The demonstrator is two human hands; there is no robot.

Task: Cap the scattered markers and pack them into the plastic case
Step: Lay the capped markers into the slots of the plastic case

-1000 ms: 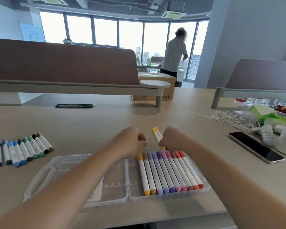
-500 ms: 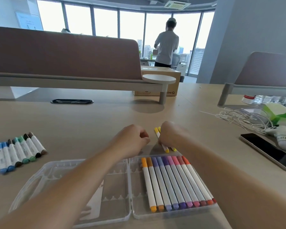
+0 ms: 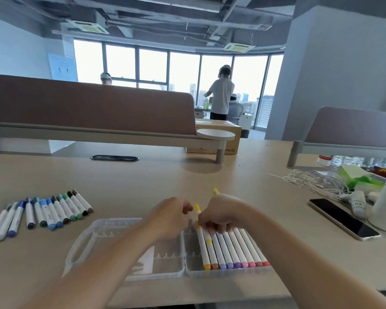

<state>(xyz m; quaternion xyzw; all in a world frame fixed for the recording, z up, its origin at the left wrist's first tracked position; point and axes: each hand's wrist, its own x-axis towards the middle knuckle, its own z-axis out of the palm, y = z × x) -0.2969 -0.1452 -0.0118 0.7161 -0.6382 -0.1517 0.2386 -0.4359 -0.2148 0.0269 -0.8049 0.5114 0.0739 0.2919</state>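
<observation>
Yellow marker (image 3: pixel 196 211) — pinched by right hand (image 3: pixel 223 214) | left hand (image 3: pixel 172 216) curled, seemingly gripping it too — blurred

Quick tally. One clear plastic hinged case (image 3: pixel 103 237), with two halves. Nine white markers with orange, purple, pink and red caps (image 3: pixel 232 248) sit in its right half, if I'm reading the caps right. Two yellow-capped white markers (image 3: pixel 197 208) are gripped between my two hands, left (image 3: pixel 169 216) and right (image 3: pixel 224 214). On the table (image 3: pixel 143 179) there are about twelve loose blue, green and brown-capped markers (image 3: pixel 49 212). The far-left ones overlap, so that's not exact. Also one black smartphone (image 3: pixel 343 220), one tangle of white cables (image 3: pixel 310 181), one brown cardboard box (image 3: pixel 218 134) and two people in the background (image 3: pixel 221 97).
</observation>
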